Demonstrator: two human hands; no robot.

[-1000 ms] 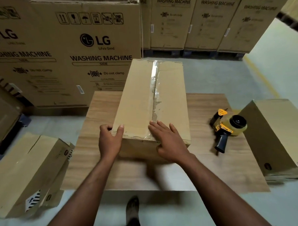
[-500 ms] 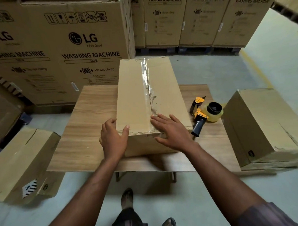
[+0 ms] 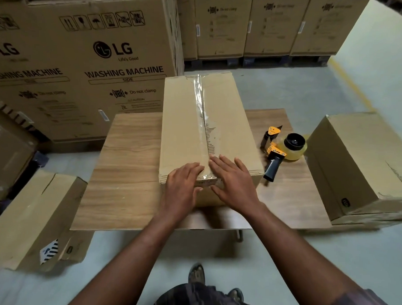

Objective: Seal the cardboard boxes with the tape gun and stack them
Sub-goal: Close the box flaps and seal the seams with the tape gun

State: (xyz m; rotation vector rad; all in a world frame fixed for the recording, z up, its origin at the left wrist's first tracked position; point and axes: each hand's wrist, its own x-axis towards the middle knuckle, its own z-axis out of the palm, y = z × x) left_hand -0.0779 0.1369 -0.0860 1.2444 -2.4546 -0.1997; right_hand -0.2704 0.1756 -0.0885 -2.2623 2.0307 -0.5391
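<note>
Both hands flat, fingers straight and spread, nothing gripped: left hand [image 3: 183, 187] and right hand [image 3: 233, 178] press on the near end of the box [image 3: 185, 130] top, one on each side of the middle seam, fingertips almost meeting over the clear tape [image 3: 199, 102]. The tape runs the whole length of the seam and folds over the near top edge (shiny, a bit wrinkled). The box lies lengthwise across the middle of the table [image 3: 127, 166], its far end hanging past the table's far edge, its near end set back from the near edge. The tape gun [image 3: 282, 149] lies on its side near the table's right edge, just beside the box, handle pointing to the near edge, roll to the right. A second box [image 3: 359, 160] is at the table's right edge; can't tell whether it rests on it. A third box [image 3: 31, 217] is on the floor off the left edge, tilted. Washing machine cartons [image 3: 90, 65] stand behind the table. One shoe [image 3: 196, 272] shows below the near edge.
</note>
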